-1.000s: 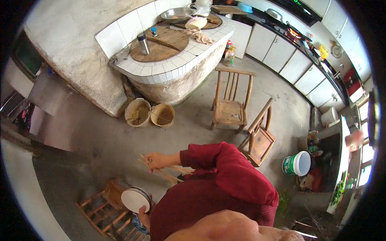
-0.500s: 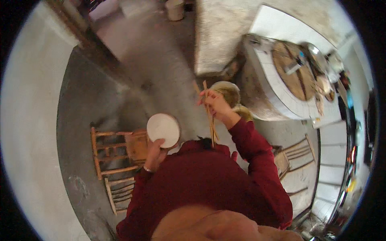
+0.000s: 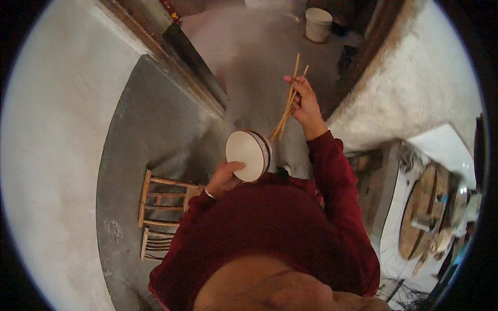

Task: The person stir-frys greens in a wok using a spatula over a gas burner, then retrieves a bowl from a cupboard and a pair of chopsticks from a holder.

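The left hand [image 3: 224, 177] has its fingers wrapped around the round white ceramic bowl [image 3: 247, 155] at picture centre. At one o'clock from it, the right hand [image 3: 304, 103] pinches long pale wooden chopsticks [image 3: 288, 104], their lower tips touching the bowl's rim. A wooden chair [image 3: 158, 199] stands at nine o'clock.

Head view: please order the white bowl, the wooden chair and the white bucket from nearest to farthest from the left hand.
1. White bowl: the left hand holds it at its lower edge.
2. Wooden chair: on the floor, to the left of that hand.
3. White bucket: far up the picture, past the right hand holding the chopsticks.
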`<state>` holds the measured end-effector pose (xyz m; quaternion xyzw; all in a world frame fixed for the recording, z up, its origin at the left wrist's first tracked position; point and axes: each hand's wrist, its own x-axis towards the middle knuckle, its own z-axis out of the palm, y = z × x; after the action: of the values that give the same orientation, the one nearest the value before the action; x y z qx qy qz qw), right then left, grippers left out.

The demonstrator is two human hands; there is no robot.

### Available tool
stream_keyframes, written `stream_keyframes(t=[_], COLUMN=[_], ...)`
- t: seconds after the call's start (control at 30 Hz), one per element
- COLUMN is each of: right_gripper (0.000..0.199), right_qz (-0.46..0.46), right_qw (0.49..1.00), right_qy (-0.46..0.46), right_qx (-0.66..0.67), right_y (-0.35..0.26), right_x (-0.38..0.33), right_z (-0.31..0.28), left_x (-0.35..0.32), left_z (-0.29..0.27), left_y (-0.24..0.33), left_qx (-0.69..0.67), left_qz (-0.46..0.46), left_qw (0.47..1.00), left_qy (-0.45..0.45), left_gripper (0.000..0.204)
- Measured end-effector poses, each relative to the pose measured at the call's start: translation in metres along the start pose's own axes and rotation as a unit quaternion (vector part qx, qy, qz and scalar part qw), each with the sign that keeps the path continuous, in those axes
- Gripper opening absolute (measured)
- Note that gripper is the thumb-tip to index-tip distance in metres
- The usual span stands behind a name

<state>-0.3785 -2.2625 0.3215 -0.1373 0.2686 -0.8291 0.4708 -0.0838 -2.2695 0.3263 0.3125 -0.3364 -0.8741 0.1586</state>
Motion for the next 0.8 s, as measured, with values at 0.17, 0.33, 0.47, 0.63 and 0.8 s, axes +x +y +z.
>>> stream_keyframes(t=[0.17,0.33,0.47,0.63,0.8], right_gripper=[0.010,0.011,0.017,0.023,0.022], right_qz=[0.051,0.082,0.079,0.124,0.167], right_qw=[0.998,0.994,0.990,0.982,0.973], right_qy=[-0.043,-0.075,-0.114,-0.097,-0.149], right_qx=[0.023,0.004,-0.006,-0.100,-0.062], right_y=[-0.030,-0.032,-0.021,-0.012,-0.005], right_x=[0.105,0.198,0.277,0.394,0.507], right_z=[0.000,-0.021,-0.026,-0.015,0.018], left_x=[0.083,0.156,0.233,0.350,0.441], left_z=[0.015,0.025,0.025,0.007,-0.005], left_y=[0.051,0.100,0.155,0.217,0.307], left_qx=[-0.043,-0.025,-0.006,-0.004,0.033], left_qz=[-0.022,-0.005,-0.033,-0.015,-0.076], left_qw=[0.997,1.000,0.999,0.996,0.987], left_qy=[-0.059,-0.004,-0.004,-0.093,-0.141], left_gripper=[0.053,0.049,0.052,0.047,0.059])
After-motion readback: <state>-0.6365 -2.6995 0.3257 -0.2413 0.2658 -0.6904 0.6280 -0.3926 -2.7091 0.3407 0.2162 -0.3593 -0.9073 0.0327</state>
